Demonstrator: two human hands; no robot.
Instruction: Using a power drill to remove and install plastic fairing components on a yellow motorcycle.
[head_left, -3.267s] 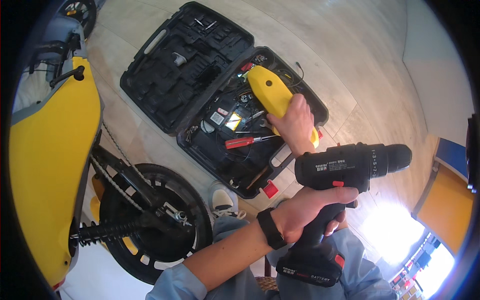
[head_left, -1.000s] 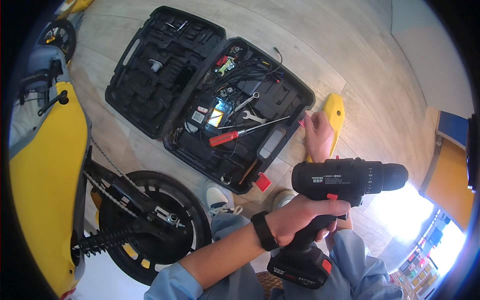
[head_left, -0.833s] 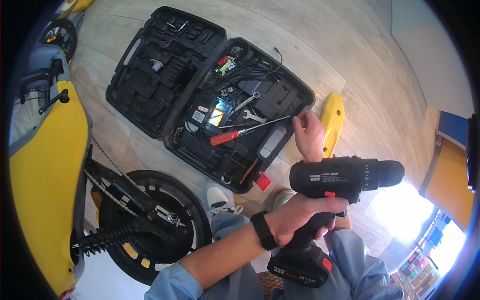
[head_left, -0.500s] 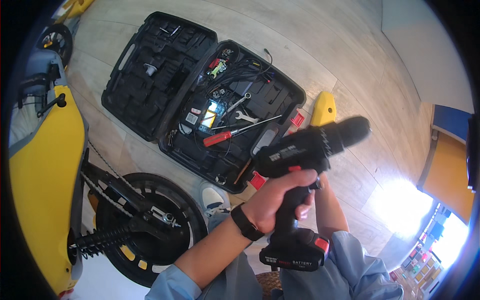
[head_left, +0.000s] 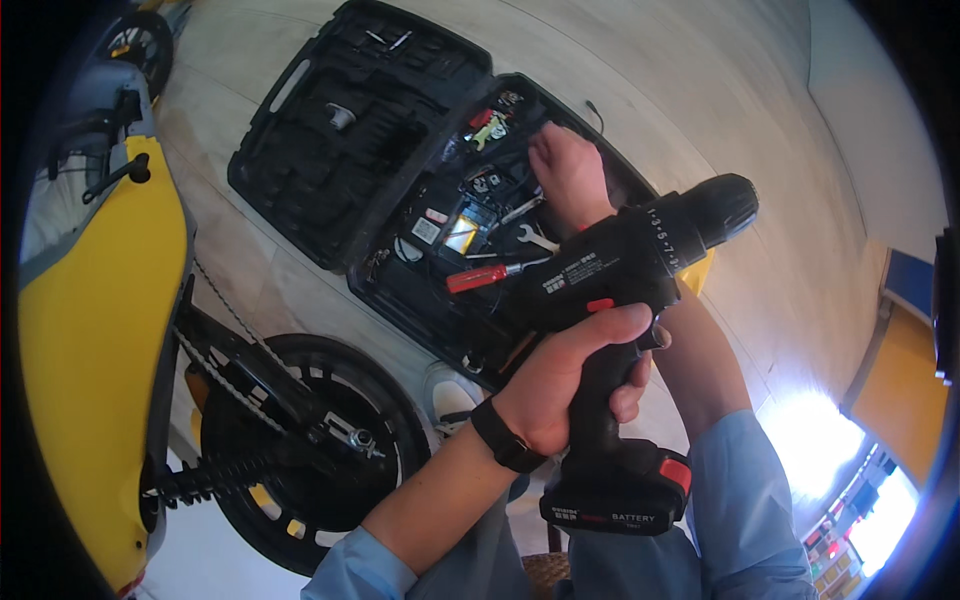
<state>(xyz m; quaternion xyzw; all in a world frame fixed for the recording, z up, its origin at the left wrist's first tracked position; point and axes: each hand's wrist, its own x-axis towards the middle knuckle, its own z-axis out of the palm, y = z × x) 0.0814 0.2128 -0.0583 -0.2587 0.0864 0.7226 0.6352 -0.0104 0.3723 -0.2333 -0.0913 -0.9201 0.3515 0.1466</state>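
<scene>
My left hand (head_left: 575, 385) is wrapped round the grip of a black cordless drill (head_left: 610, 275), its thumb near the red switch. The drill's chuck points up and to the right, with a black battery at its base. Beyond it, my right hand (head_left: 572, 178) reaches into the black tool case (head_left: 420, 300), over the dark cables. Its fingers are curled down, and what they hold, if anything, is hidden. Near that hand lie an open-end wrench (head_left: 537, 238), a red-handled screwdriver (head_left: 480, 277) and a small device with a lit yellow-white face (head_left: 462, 234).
The case's open lid (head_left: 350, 130) lies flat on the floor at the left. A yellow two-wheeler (head_left: 100, 340) with a black rear wheel (head_left: 310, 450) stands along the left side. A yellow part (head_left: 697, 272) is partly hidden behind the drill. My shoe (head_left: 452, 392) is beside the case.
My right hand has come out from behind the drill and reached forward into the case. My left hand has moved the drill slightly right. The whole view has shifted a little.
</scene>
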